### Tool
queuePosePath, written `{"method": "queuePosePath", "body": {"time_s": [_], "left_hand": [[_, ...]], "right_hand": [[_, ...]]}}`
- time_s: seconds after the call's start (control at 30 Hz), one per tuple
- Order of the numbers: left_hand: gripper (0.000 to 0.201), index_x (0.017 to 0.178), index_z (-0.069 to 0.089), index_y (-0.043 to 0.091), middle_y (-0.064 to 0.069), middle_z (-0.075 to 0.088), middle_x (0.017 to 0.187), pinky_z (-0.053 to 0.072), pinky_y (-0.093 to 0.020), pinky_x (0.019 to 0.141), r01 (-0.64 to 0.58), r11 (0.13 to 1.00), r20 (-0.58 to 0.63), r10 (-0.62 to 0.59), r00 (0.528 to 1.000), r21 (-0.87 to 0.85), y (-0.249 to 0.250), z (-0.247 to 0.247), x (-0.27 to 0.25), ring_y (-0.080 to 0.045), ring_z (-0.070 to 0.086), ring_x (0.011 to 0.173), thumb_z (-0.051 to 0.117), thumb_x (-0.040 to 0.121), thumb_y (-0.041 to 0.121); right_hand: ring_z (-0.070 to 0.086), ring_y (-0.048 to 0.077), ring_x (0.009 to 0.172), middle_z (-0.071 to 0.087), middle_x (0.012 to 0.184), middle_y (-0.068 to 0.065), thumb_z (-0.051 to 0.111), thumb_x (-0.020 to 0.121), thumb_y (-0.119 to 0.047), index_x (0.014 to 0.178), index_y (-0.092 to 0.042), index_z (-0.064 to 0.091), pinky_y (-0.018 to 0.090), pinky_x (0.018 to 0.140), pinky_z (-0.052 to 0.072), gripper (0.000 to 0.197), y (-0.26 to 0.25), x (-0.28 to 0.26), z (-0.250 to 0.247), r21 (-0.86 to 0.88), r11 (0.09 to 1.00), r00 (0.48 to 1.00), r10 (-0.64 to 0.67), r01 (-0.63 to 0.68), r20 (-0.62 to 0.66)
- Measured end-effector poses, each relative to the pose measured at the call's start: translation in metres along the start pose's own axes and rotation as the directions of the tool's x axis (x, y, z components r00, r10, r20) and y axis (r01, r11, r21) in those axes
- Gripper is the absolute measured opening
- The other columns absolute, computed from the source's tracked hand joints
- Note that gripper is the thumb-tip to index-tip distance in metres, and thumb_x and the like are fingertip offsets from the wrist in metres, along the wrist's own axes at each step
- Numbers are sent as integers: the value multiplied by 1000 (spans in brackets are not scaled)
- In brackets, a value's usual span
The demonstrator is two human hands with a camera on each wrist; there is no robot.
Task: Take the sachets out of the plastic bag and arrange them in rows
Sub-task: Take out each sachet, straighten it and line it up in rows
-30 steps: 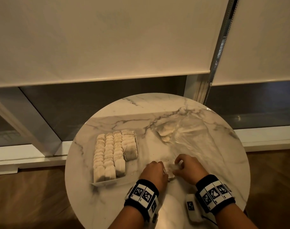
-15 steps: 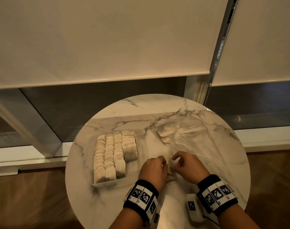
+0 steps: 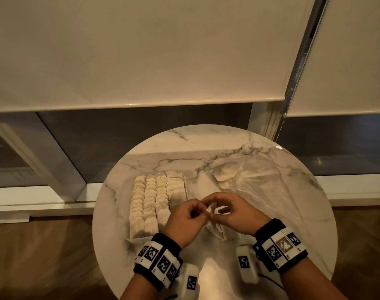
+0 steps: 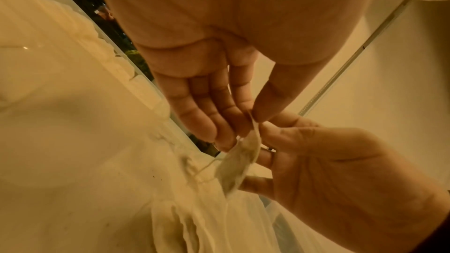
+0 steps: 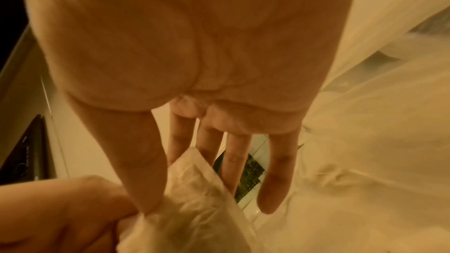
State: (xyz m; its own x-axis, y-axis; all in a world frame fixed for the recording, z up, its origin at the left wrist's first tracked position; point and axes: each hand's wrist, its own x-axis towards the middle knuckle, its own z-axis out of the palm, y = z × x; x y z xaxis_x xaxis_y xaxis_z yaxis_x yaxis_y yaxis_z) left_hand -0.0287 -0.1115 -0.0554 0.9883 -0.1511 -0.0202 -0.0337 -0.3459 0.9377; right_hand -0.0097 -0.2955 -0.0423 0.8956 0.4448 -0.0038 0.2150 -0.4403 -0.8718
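Both hands meet above the front middle of the round marble table. My left hand and right hand pinch one pale sachet between thumbs and fingertips. In the left wrist view the sachet hangs edge-on with a thin string trailing off it. In the right wrist view the sachet fills the lower middle. Several sachets stand packed in rows on a white tray at the left. The clear plastic bag lies crumpled at the right with sachets inside. More sachets lie under my hands.
The table edge runs close behind my wrists, with wooden floor below. A window frame and lowered roller blinds stand behind the table. The back of the tabletop is bare marble.
Both hands have lifted off the table and drawn slightly back towards the tray, raising one sachet between them. The bag and the rows have not moved.
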Motion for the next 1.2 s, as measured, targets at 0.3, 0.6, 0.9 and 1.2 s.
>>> {"method": "queuePosePath", "body": {"time_s": [0.3, 0.6, 0.9, 1.2], "left_hand": [[12, 78, 69, 9, 2, 67, 65, 47, -20, 54, 84, 982, -236, -122, 964, -167, -12, -44, -3, -9, 59, 57, 68, 91, 11], [11, 79, 65, 22, 2, 63, 70, 40, -25, 64, 306, 939, -647, -135, 751, 159, -54, -112, -18, -14, 59, 68, 73, 85, 23], [25, 107, 65, 13, -5, 58, 99, 41, -28, 80, 385, 875, -707, -73, 703, 293, -64, -125, -22, -15, 47, 89, 73, 84, 8], [30, 122, 61, 9, -18, 63, 112, 48, -41, 93, 457, 862, -653, -217, 725, 221, -91, -128, -23, -34, 59, 105, 59, 92, 6]], "right_hand": [[59, -4, 60, 66, 66, -11, 73, 89, -8, 82, -15, 72, 14, 61, 46, 10, -22, 39, 9, 13, 999, 998, 43, -42, -46], [61, 11, 66, 68, 76, 0, 72, 87, -9, 86, -12, 70, 23, 57, 54, 4, -24, 95, 33, -17, 994, 993, 106, -107, -59], [67, 15, 81, 72, 87, -2, 69, 84, -20, 86, -23, 70, 31, 73, 57, 4, -30, 123, 58, -398, 907, 986, 163, -137, 33], [64, 16, 93, 70, 103, -2, 76, 82, -29, 103, -25, 74, 27, 78, 51, 21, -32, 133, 64, -549, 819, 949, 285, -168, 134]]}}
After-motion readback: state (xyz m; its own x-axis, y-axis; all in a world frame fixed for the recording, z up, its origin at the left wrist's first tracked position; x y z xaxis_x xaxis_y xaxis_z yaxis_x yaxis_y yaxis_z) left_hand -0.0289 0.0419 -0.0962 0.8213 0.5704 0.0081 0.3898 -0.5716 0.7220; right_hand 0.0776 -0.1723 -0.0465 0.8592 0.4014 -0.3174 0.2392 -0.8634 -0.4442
